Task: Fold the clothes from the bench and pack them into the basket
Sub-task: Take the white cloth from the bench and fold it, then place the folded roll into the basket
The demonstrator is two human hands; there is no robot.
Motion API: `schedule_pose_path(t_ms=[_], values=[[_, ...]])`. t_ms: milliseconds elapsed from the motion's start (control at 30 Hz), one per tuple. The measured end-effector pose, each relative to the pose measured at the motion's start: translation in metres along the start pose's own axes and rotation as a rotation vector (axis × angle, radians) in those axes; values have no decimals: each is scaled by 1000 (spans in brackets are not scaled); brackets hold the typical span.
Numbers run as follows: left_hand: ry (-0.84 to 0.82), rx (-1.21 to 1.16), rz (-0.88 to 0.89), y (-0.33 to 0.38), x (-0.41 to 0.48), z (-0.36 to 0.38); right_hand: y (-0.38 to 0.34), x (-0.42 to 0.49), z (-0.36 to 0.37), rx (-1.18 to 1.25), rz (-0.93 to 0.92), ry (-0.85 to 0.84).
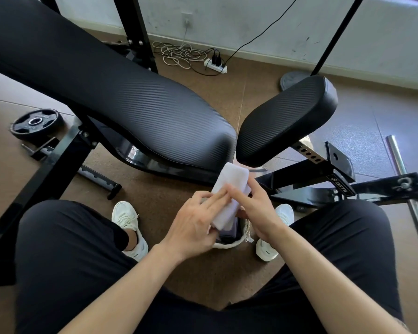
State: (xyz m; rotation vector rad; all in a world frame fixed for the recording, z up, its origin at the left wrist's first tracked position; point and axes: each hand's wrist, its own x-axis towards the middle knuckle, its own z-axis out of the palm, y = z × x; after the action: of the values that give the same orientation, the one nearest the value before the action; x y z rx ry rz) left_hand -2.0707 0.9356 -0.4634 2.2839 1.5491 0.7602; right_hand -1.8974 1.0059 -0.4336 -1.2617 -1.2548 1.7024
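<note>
Two hands: the left hand [193, 220] and the right hand [258, 210]. One folded white cloth [232, 182]. One basket [227, 245] with one dark item [228, 232] showing inside. Two white shoes, the left shoe [126, 215] and the right shoe [266, 249]. Two black pads, the long pad [130, 104] and the short pad [287, 116]. One weight plate [35, 122], one grey disc [293, 80], one power strip [215, 65], one steel bar [401, 169].

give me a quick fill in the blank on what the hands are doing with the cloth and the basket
1. The left hand and right hand together hold a folded cloth that is ____ in colour.
2. The basket stands on the floor between the person's two ____.
3. The padded bench is ____ in colour.

Missing words: white; shoes; black.
</note>
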Motion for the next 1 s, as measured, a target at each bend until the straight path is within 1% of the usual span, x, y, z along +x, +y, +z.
schedule_pose_path(t_ms=[67,200,267,333,433,500,633,700,767,867,1000], values=[[-2,-181,-37,3,0,-1,0,2,-3,16,23,17],[40,-631,-243,3,2,-11,0,3,-8,21,27,7],[74,-736,-309,0,5,-17,0,4,-9,6,0,-2],[40,-768,-361,-4,9,-19,1,4,-8,-9,-22,-32],[-153,-820,-392,-9,12,-17,3,2,-4,-103,-44,-96],[-215,-816,-387,-13,12,-17,4,2,-1,-172,-63,-113],[-227,-798,-443,-22,17,-17,7,4,0,-186,-59,-123],[-180,-788,-487,-31,22,-17,5,4,0,-155,-27,-187],[-172,-771,-506,-42,29,-19,3,6,-1,-212,-5,-260],[-236,-737,-498,-59,39,-20,3,17,-3,-301,29,-346],[-336,-621,-512,-77,51,-6,14,42,-3,-419,72,-397]])
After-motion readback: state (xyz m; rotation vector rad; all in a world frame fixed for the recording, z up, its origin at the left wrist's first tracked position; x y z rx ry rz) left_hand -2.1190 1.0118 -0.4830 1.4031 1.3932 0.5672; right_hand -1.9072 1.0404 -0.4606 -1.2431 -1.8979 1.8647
